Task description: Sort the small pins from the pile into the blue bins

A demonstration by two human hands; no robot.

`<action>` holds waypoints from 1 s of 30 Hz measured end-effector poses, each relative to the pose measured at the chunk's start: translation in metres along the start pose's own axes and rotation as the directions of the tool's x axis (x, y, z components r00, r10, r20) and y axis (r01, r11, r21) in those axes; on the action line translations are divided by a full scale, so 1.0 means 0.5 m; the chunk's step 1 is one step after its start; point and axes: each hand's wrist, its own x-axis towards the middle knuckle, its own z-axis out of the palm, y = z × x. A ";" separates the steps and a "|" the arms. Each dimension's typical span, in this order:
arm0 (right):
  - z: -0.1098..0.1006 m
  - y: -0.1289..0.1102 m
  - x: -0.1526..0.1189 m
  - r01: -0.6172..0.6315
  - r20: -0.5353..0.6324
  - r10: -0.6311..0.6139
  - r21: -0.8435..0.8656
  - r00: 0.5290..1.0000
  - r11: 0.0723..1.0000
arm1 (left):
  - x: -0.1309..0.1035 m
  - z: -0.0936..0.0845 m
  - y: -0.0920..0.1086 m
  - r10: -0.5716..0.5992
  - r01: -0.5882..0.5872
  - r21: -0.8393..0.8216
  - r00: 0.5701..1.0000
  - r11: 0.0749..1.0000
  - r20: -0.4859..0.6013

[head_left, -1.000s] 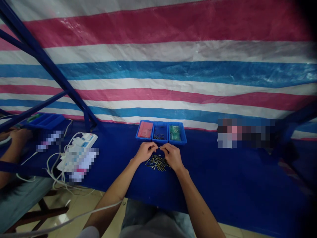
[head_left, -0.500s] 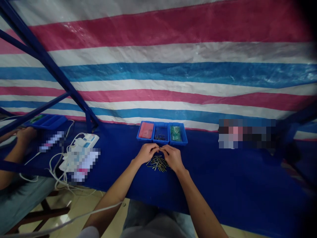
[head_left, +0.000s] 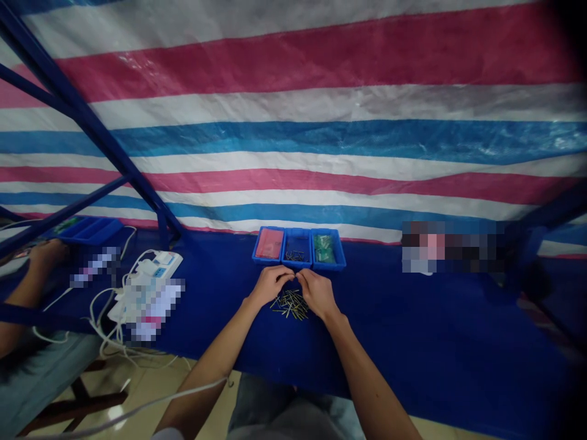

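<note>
My left hand (head_left: 269, 284) and my right hand (head_left: 317, 289) meet fingertip to fingertip just in front of the blue bins. Both are closed in a pinch; whatever sits between the fingers is too small to make out. Below them on the blue table lies a loose pile of thin, stick-like metallic pieces (head_left: 290, 304). Behind the hands stand three joined blue bins (head_left: 328, 266). The left one holds pink flat sheets or bags (head_left: 269, 243), the middle one some small dark thin pieces (head_left: 296, 255), and the right one green-tinted clear packets (head_left: 324, 248).
A white power strip (head_left: 167, 264) with tangled white cables (head_left: 103, 333) lies to the left. Beyond a blue metal frame (head_left: 103, 143), another person's hand (head_left: 48, 252) is near a blue tray (head_left: 98, 230). A striped tarp (head_left: 321, 137) hangs behind the table (head_left: 413, 342).
My hands stay pinched together in nearly the same spot, the right fingertips shifting slightly. The camera view has tilted a little. The other person's hand has moved slightly.
</note>
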 end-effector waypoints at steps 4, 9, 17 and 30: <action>0.002 0.003 -0.001 -0.007 -0.022 0.006 -0.053 1.000 0.999 | 0.000 0.002 -0.004 0.001 -0.001 -0.010 1.000 1.000 -0.004; -0.002 0.005 0.000 0.000 -0.046 0.000 0.007 0.999 1.000 | 0.002 0.002 -0.002 -0.011 0.011 -0.012 0.999 1.000 -0.031; 0.000 0.013 -0.001 0.036 -0.092 -0.020 0.186 0.996 0.982 | 0.001 -0.002 0.000 -0.050 0.048 -0.046 0.997 0.998 -0.055; -0.008 0.010 0.000 0.040 -0.109 -0.014 0.241 0.994 0.970 | -0.001 -0.006 -0.003 -0.097 0.095 -0.046 0.995 0.994 -0.030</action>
